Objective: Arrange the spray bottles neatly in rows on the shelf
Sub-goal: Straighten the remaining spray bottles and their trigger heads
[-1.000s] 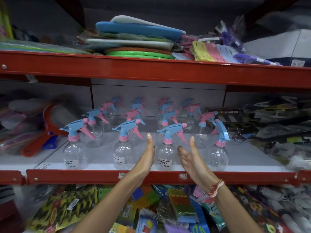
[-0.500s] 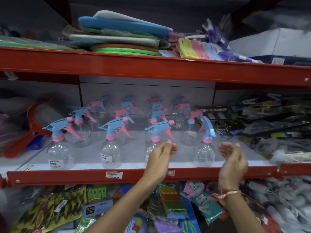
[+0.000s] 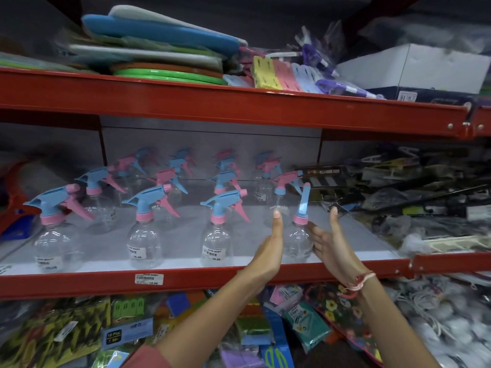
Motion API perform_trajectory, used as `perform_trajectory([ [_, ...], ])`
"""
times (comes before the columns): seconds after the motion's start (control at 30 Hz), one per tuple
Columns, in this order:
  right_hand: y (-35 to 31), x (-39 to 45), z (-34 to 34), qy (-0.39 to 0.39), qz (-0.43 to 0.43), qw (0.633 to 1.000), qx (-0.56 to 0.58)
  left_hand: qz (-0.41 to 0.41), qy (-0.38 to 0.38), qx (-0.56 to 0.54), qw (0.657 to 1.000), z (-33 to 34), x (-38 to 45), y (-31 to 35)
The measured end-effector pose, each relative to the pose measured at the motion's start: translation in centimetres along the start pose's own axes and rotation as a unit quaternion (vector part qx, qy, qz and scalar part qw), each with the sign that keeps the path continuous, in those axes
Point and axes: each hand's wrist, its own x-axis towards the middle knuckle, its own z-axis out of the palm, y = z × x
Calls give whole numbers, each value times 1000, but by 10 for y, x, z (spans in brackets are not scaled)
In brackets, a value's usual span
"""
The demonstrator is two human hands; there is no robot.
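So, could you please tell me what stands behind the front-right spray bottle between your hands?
Behind the clear front-right spray bottle, a clear bottle with a pink trigger head; its base is hidden by the left hand.

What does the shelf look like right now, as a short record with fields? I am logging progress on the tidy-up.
setting: red metal shelf with a pale board, in a shop
front row: four clear plastic spray bottles with blue-and-pink trigger heads
rightmost front bottle: upright, its head turned differently from the other three, which point left
rows behind: more spray bottles, blurred towards the back
left hand: open, flat, at the bottle's left side
right hand: open, at its right side
contact: cannot tell
shelf above: stacked flat plastic goods
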Motion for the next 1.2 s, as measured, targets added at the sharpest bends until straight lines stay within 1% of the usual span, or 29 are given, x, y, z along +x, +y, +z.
perform_trajectory([
  [0.1, 3, -8, -7, 13, 7, 1000, -8, 8, -5, -6, 1000, 1, 7, -1],
  [0.23, 5, -18, -15, 9, 15, 1000, -20, 15, -30, -15, 999, 6, 12, 2],
  [0.6, 6, -29, -23, 2, 13, 999, -49, 21, -20, -33, 999, 14, 22, 1],
  [0.67, 7, -31, -23, 13, 8, 998, -57, 27, -20, -34, 999, 14, 20, 1],
  [0.7, 9, -33, -22, 32, -2, 997, -68, 31, -21, -33, 999, 13, 17, 0],
  [0.77, 11, -37, -15, 108, -45, 988, -98, 34, -13, -23, 999, 10, 12, -3],
  [0.87, 12, -50, 6, 269, -138, 948, -97, 47, 27, -22, 998, -3, 1, -10],
  [0.9, 11, -56, 15, 308, -162, 933, -90, 63, 41, -21, 997, -8, -4, -12],
  [0.93, 10, -60, 27, 329, -181, 923, -85, 84, 57, -21, 995, -16, -10, -14],
  [0.97, 9, -64, 40, 333, -196, 919, -80, 109, 71, -23, 991, -25, -17, -17],
  [1.03, 9, -67, 66, 305, -219, 925, -55, 134, 110, -46, 984, -46, -29, -24],
  [1.13, 11, -62, 109, 215, -221, 951, -27, 152, 183, -59, 969, -87, -49, -34],
  [1.2, 14, -56, 134, 151, -221, 963, -33, 162, 235, -61, 956, -110, -60, -38],
])
